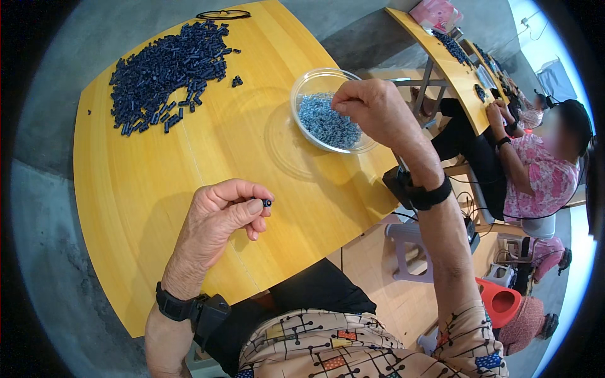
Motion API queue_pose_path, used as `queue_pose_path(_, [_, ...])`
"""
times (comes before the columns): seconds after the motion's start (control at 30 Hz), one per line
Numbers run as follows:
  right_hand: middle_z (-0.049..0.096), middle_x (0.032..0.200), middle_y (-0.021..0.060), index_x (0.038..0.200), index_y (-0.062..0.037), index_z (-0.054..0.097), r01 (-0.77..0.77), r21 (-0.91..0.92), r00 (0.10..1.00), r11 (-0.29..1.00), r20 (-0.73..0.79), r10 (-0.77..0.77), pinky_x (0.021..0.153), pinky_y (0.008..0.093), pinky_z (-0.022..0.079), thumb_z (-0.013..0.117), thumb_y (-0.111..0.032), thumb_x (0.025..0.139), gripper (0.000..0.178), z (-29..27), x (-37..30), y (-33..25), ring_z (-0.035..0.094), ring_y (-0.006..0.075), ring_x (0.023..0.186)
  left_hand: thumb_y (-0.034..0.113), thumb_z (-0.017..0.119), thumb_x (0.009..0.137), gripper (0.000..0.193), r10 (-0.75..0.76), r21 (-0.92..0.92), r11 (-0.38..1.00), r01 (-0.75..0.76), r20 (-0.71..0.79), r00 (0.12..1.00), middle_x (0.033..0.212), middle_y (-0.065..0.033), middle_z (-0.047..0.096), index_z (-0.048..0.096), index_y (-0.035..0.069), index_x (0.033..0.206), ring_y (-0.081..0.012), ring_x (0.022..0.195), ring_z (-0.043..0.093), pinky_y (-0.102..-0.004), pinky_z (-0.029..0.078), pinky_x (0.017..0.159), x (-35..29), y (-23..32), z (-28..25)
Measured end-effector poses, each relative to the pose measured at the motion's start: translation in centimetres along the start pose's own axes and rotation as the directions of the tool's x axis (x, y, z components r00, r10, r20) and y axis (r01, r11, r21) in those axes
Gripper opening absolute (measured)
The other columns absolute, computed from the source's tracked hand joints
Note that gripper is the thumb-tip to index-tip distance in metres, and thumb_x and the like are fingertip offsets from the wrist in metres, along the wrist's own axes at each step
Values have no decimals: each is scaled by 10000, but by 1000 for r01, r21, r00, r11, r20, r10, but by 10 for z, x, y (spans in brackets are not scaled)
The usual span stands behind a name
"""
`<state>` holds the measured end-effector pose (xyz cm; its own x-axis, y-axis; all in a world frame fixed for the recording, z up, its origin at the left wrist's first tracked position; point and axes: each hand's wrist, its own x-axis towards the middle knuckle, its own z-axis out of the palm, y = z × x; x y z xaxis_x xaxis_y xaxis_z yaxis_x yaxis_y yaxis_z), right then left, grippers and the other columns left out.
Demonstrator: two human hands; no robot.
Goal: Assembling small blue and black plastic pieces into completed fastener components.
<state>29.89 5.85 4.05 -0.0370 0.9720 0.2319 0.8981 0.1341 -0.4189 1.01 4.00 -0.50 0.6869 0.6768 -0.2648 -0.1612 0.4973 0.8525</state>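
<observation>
The step in hand looked like small-part handling with 2 hands. The left hand (217,214), nearer the near edge of the tabletop (233,148), pinched 1 short, dark, hollow cylinder (268,203) between thumb and forefinger, its round end facing right. The right hand (378,110) was bunched, fingertips together, over the round, clear plastic bowl (328,71) beside the right edge; whether it gripped anything could not be told. The bowl held many small, silvery-blue, shiny pieces (321,120). The next move seemed to call for a fine fingertip pinch on the right and a steady cylinder on the left.

On the surface, a wide heap of dark blue-black, short tubular pieces (170,69) filled the far-left corner, a few strays just off its right side. Further right, a pair of black-framed glasses (224,14) lay at the far edge. The tabletop was yellow, wood-grained and seamed.

In the room, grey flooring lay to the left. To the right stood a pale plastic stool (400,234), then a second yellow table (457,69), a red plastic seat (501,302) and a seated co-worker in a pink-and-white patterned top (542,164).
</observation>
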Motion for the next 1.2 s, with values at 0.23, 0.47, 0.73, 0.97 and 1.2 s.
queue_pose_path(0.23, [675,714,62,861,-27,695,-201,344,975,917,158,155,505,245,482,627,-73,820,92,-14,-1,-5,619,105,589,92,622,870,154,6,1,1000,-6,-6,1000,804,-67,646,651,-15,977,-82,640,599,-211,514,581,1,0,1])
queue_pose_path(0.47, [675,726,38,922,-14,660,-284,503,955,817,225,193,459,161,413,612,-168,899,163,-18,-2,-5,548,26,534,92,619,873,148,10,6,1000,-10,1,1000,801,-63,647,652,-11,973,-80,636,599,-211,514,582,0,2,1])
queue_pose_path(0.73, [668,720,35,890,-40,656,-307,568,950,763,236,206,459,159,410,602,-216,911,185,-18,-3,-2,546,26,550,94,613,880,151,5,-4,1000,-5,12,1000,802,-61,646,648,-9,985,-78,642,601,-207,511,580,0,1,0])
queue_pose_path(0.97, [652,668,38,860,-9,668,-261,463,965,847,157,212,466,209,441,615,-172,881,173,-18,-2,-2,580,73,555,100,611,884,155,10,-21,1000,-10,14,1000,808,-62,646,645,-10,986,-80,645,604,-205,508,581,1,1,1])
queue_pose_path(1.2, [664,690,119,842,13,659,-140,175,990,975,3,142,597,324,514,616,-107,820,130,-9,1,-9,656,187,645,97,608,884,152,6,-7,1000,-6,9,1000,807,-68,645,644,-12,983,-85,643,604,-210,504,574,0,0,0])
